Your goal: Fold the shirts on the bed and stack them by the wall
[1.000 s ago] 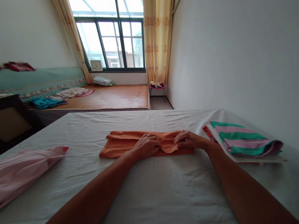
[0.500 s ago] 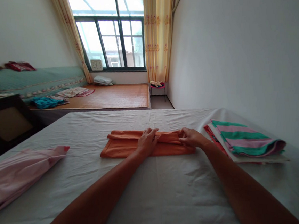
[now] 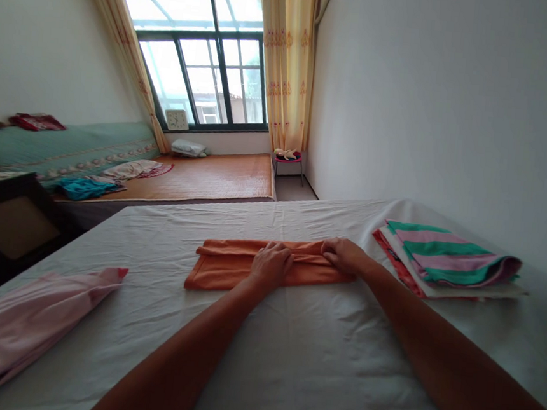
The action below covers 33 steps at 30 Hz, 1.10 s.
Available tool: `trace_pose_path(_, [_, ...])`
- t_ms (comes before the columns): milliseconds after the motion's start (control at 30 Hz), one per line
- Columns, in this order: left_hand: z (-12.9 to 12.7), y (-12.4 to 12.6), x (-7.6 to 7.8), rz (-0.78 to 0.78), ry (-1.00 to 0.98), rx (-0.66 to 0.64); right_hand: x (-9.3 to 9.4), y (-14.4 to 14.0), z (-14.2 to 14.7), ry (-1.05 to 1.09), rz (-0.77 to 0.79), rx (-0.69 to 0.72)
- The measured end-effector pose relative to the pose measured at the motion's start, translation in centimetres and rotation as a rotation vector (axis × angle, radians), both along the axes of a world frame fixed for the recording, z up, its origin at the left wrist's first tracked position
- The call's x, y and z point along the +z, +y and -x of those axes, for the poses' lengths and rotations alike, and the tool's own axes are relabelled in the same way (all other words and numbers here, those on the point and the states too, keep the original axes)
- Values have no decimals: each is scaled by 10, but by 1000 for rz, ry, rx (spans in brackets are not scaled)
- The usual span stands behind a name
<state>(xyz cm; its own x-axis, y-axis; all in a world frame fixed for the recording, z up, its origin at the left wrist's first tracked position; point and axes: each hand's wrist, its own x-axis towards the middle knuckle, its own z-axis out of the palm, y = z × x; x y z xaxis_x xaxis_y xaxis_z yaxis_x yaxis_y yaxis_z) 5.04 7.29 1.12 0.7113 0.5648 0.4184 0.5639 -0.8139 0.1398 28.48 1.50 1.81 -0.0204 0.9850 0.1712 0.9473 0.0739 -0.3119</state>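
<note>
Orange cloth (image 3: 230,266): folded into a long strip, lying flat across the middle of the white bed sheet (image 3: 317,362). Its left end is spread wider; its right end is covered by a hand, so that edge cannot be seen.

Left hand (image 3: 271,263): palm down on the middle of the orange cloth, fingers curled over the upper fold. Grip looks closed on the fabric, though the fingertips are hidden under the knuckles.

Right hand (image 3: 343,256): on the right end of the orange cloth, fingers bunched and pinching the top edge. Thumb is not visible. Both forearms run down out of the lower edge of the view.

Stack of folded cloths (image 3: 445,258): on the sheet to the right of the orange cloth, near it but apart. Top piece has green and pink stripes; a pale layer and a red edge show beneath. How many pieces are in the stack cannot be told.

Pink cloth (image 3: 28,317): loosely folded, at the left edge of the sheet, well apart from the hands. Its lower part is cut off by the frame.

Second bed (image 3: 199,176): beyond the sheet, covered with a brown mat; a blue cloth (image 3: 81,187) and a pale patterned one lie on its left part, detail too small to read.

Dark furniture (image 3: 8,220): left side, partly cut off.

Window (image 3: 203,74): at the far wall, with yellow curtains (image 3: 286,59) on both sides; a small stool (image 3: 288,158) stands below the right curtain, items on it indistinct.
</note>
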Motion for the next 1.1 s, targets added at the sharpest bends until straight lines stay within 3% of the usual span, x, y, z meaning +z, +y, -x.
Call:
trace_pose_path(100, [0, -1, 0, -24, -47, -49, 3, 1, 4, -57, -164, -98])
trace_pose_path(167, [-2, -1, -4, -38, -55, -87, 2, 3, 15, -59, -259, -57])
trace_pose_path(267, [-3, 0, -13, 16, 43, -104, -7, 5, 34, -104, -222, 119])
trace_pose_path(333, [-2, 2, -17, 68, 120, -97, -14, 6, 38, -148, -168, 151])
trace_pose_path(400, [-1, 3, -19, 92, 154, -84, -16, 6, 31, -164, -171, 37])
trace_pose_path(500, [0, 5, -19, 94, 164, -74, -12, 7, 6, -104, -239, -263])
trace_pose_path(633, [-1, 4, -20, 96, 169, -64, -12, 7, -21, 60, -141, -504])
trace_pose_path(900, [0, 4, -20, 91, 167, -58, -25, 14, -20, 318, -207, -434])
trace_pose_path(1100, [1, 4, -17, 108, 185, -17, -26, 9, -35, 184, -183, -359])
